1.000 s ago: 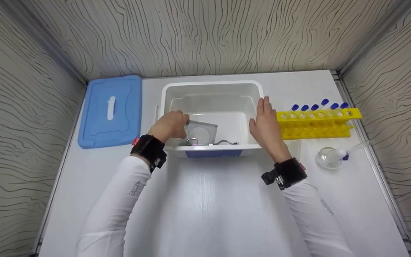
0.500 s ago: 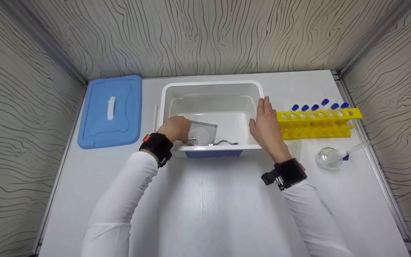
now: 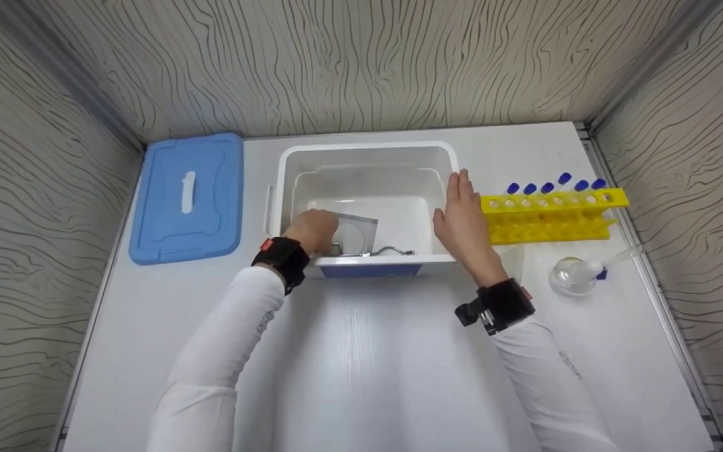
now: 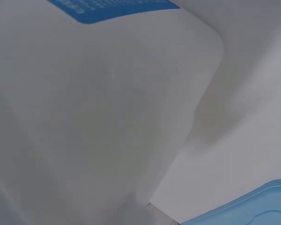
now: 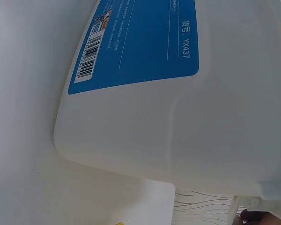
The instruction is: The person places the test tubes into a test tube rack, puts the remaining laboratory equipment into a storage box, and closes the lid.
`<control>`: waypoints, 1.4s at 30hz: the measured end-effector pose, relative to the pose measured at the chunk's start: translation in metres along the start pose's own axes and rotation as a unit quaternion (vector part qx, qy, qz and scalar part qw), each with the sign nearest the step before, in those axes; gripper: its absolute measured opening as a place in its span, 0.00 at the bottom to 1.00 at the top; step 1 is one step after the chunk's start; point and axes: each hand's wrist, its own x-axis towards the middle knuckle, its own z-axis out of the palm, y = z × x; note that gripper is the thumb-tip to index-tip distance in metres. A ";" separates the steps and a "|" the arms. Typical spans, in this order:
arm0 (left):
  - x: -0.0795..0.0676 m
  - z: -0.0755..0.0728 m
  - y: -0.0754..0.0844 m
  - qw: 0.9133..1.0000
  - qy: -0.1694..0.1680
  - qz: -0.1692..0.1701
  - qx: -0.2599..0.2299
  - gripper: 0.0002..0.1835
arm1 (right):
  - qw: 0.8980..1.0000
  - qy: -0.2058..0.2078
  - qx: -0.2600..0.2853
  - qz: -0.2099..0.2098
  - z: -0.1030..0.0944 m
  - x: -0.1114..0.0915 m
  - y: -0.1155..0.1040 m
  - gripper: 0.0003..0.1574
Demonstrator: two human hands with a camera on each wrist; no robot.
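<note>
A white plastic storage box point(image 3: 368, 147) stands at the back middle of the table, with a blue label point(image 4: 117, 8) on its near side. My left hand point(image 3: 314, 231) reaches over the near left part of the box, its fingertips hidden inside; I cannot tell whether they hold anything. Right beside it lies a grey square sheet point(image 3: 369, 233) with a pale round centre, like a wire gauze. A bent metal piece point(image 3: 393, 250) lies along the near wall. My right hand point(image 3: 465, 223) rests on the right rim, fingers straight and thumb toward the inside.
To the left lies a blue lid point(image 3: 170, 232) with a white handle. A yellow test tube rack point(image 3: 550, 232) with several blue-capped tubes stands right of the box. In front of it is a small glass vessel point(image 3: 572, 279) with a clear spout or tube.
My left hand has moved rightward and lower into the box, covering part of the metal piece near the gauze. The right hand stays on the rim. The head view has shifted slightly.
</note>
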 end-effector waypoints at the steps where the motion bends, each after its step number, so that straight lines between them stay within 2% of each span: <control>1: 0.000 0.002 0.000 1.000 -0.001 0.001 0.001 0.13 | 1.000 0.000 -0.001 0.001 0.000 0.000 0.000 0.46; 5: 0.002 0.007 0.000 1.000 0.006 0.010 0.017 0.14 | 1.000 -0.001 -0.003 0.002 0.000 -0.001 0.000 0.46; 13: 0.006 0.007 -0.003 0.997 0.051 0.009 0.064 0.16 | 1.000 -0.004 -0.004 0.005 0.001 0.000 -0.001 0.46; 20: 0.007 0.008 -0.003 0.995 0.063 0.001 0.071 0.13 | 1.000 0.006 0.000 0.000 0.001 0.000 -0.001 0.46; 27: 0.010 0.011 -0.008 0.992 0.097 0.001 0.076 0.11 | 1.000 -0.003 -0.007 0.004 0.000 0.000 -0.001 0.47; 32: 0.010 0.007 -0.012 0.995 0.094 -0.001 0.042 0.16 | 1.000 0.000 -0.001 0.004 -0.001 0.000 -0.001 0.47; 37: 0.007 -0.002 -0.016 0.995 0.088 -0.005 -0.035 0.19 | 1.000 -0.005 0.007 0.007 -0.001 0.001 -0.001 0.47; 42: 0.000 -0.007 -0.022 0.985 0.133 0.010 -0.106 0.21 | 1.000 -0.006 0.004 0.006 0.000 0.001 -0.001 0.47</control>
